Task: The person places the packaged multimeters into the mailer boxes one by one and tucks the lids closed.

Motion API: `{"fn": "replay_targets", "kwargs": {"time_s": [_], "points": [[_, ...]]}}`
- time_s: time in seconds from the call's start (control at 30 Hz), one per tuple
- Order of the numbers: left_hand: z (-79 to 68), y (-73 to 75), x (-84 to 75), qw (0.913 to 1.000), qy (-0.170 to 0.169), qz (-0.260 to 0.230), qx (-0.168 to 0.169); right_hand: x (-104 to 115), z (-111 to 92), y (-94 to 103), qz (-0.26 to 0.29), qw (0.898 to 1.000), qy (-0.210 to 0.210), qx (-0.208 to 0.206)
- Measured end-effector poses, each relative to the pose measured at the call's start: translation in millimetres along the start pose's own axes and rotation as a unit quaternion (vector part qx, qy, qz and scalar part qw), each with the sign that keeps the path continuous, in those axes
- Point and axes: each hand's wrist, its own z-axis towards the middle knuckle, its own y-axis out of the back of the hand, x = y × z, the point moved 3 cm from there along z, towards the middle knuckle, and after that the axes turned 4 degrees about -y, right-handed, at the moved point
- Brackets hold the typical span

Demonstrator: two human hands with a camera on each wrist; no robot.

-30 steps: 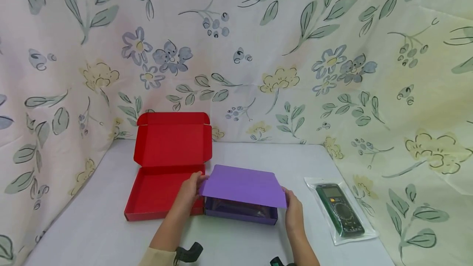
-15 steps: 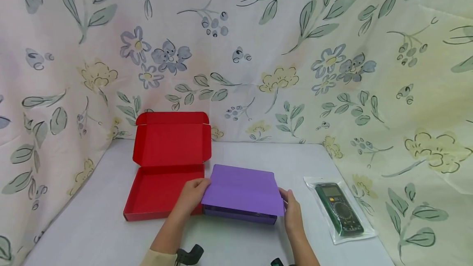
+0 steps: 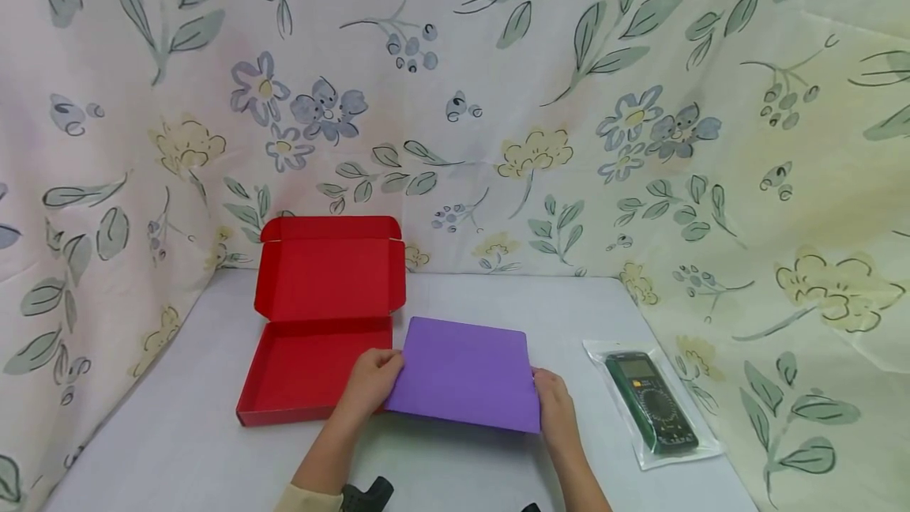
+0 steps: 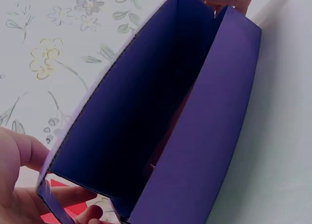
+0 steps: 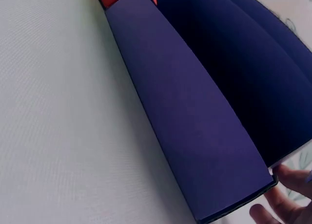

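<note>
A purple cardboard box [image 3: 465, 374] stands mid-table, its lid lowered so the head view shows little but the lid's top. In both wrist views a gap stays between the lid and the front wall [image 4: 209, 117]. Inside it is dark; a dim reddish, slightly shiny thing [image 4: 168, 136] shows, too unclear to name. My left hand [image 3: 371, 382] pinches the lid's left edge, thumb above and fingers around the side flap. At the right edge my right hand [image 3: 558, 413] holds the lid's side, its fingers [image 5: 287, 177] by the front corner.
Left of the purple box, and close against it, an open red box [image 3: 313, 374] has its lid upright. To the right lies a multimeter [image 3: 654, 405] in a clear plastic bag. Patterned fabric [image 3: 455, 101] hangs behind the white table [image 3: 455, 472].
The purple lid has swung down toward the front, hiding the box's inside and front wall from the head view. Both hands have kept to its sides, the right fingers moving in closer.
</note>
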Motion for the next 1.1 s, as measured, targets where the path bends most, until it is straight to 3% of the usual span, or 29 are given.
{"fn": "replay_targets", "kwargs": {"time_s": [0.33, 0.73, 1.1], "points": [[0.8, -2.3, 3.4, 0.9981, -0.042, 0.043, -0.017, 0, -2, -0.1, -0.021, 0.999, 0.025, 0.010], [-7.9, -2.0, 9.8, 0.9940, -0.069, 0.069, -0.048, -1, -8, -2.0, -0.001, 1.000, -0.008, 0.008], [-24.2, 0.5, 10.0, 0.9798, -0.106, 0.158, -0.061, 9, -30, 7.8, -0.043, 0.998, -0.044, -0.009]]}}
